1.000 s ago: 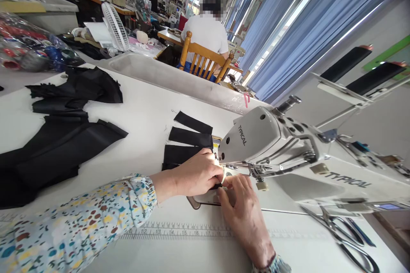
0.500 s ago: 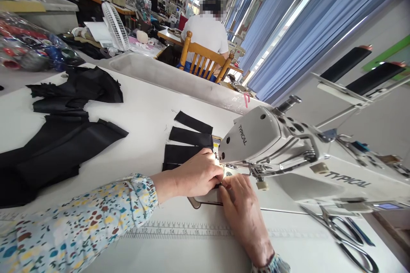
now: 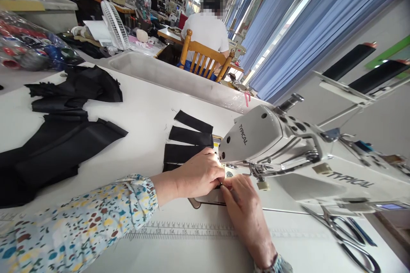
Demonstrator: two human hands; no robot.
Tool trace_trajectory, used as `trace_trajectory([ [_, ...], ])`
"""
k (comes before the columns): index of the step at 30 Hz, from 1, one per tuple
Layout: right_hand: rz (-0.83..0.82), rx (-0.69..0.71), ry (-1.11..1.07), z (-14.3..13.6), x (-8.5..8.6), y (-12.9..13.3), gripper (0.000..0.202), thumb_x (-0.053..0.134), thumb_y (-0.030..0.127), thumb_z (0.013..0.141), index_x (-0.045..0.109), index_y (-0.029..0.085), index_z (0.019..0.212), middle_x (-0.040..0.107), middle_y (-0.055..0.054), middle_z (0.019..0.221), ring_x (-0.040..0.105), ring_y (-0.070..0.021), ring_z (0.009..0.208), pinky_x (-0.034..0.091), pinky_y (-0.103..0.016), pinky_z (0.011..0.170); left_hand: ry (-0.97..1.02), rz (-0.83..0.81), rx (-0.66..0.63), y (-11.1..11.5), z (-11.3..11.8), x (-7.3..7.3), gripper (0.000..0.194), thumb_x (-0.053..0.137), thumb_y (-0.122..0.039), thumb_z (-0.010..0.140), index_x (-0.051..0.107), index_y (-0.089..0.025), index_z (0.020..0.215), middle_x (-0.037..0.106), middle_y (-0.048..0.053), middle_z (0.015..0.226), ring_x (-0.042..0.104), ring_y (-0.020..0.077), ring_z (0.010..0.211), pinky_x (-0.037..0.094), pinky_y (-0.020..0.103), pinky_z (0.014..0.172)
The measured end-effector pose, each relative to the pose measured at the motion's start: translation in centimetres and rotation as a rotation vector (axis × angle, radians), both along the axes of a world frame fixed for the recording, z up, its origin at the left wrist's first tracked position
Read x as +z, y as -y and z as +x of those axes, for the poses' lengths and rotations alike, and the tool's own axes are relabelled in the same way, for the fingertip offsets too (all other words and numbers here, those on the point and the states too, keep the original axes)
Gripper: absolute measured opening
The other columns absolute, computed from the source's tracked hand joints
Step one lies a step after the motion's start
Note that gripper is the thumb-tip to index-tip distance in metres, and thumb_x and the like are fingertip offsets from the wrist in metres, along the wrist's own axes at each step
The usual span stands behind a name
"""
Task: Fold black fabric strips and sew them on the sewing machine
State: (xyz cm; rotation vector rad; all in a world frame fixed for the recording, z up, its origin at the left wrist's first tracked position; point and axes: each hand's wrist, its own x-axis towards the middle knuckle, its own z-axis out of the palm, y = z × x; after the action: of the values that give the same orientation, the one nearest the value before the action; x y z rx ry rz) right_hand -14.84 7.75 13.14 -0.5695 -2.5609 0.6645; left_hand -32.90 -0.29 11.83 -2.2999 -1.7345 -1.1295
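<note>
Close under the head of the white sewing machine point(image 3: 256, 130), my left hand point(image 3: 199, 173) is closed with its fingertips pinched on a small piece of black fabric point(image 3: 220, 184). Facing it, my right hand point(image 3: 246, 207) pinches the same area from the near side, thumb and fingertips together. Little of that fabric shows between the fingers. Several black fabric strips point(image 3: 190, 136) lie fanned out just beyond my left hand, their right ends by the machine. My left wrist partly covers the nearest strip.
Larger black fabric pieces point(image 3: 64, 140) lie on the left of the table. Scissors point(image 3: 347, 236) rest at the right, and a printed ruler scale point(image 3: 179, 231) crosses the front. Behind the trough point(image 3: 153, 70), a person in white point(image 3: 205, 32) sits on a wooden chair point(image 3: 206, 60).
Both hands keep their pinch near the needle area, with only slight shifts of the fingers. The strips and other fabric stay where they were.
</note>
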Motion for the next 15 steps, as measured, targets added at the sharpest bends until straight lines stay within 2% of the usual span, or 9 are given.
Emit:
trace_trajectory([
  [5,0.031,-0.047,0.037,0.24,-0.29,-0.13,0.013,0.053,0.023,0.096,0.059,0.023,0.084,0.062,-0.003,0.085,0.058,-0.0222,0.084,0.047,-0.038,0.076,-0.033,0.022,-0.015,0.05,0.01,0.12,0.028,0.057,0.003,0.079,0.053,-0.018,0.063,0.054,-0.004,0.057,0.044,0.0149,0.065,0.038,0.033,0.082],
  [9,0.071,-0.046,0.057,0.22,-0.38,-0.07,0.007,0.054,0.024,0.095,0.059,0.023,0.089,0.062,-0.005,0.089,0.06,-0.0239,0.087,0.048,-0.04,0.079,-0.027,0.018,-0.005,0.05,0.05,0.0,0.026,0.058,0.004,0.077,0.057,-0.019,0.065,0.054,-0.004,0.056,0.044,0.0153,0.066,0.038,0.034,0.082],
  [15,0.128,-0.042,0.036,-0.35,-0.49,-0.17,0.016,0.05,0.024,0.099,0.061,0.022,0.087,0.063,-0.006,0.086,0.061,-0.0241,0.086,0.048,-0.04,0.079,-0.028,-0.008,0.011,-0.15,0.13,-0.2,0.023,0.062,-0.001,0.081,0.06,-0.018,0.065,0.054,-0.003,0.056,0.047,0.0166,0.067,0.04,0.036,0.084],
])
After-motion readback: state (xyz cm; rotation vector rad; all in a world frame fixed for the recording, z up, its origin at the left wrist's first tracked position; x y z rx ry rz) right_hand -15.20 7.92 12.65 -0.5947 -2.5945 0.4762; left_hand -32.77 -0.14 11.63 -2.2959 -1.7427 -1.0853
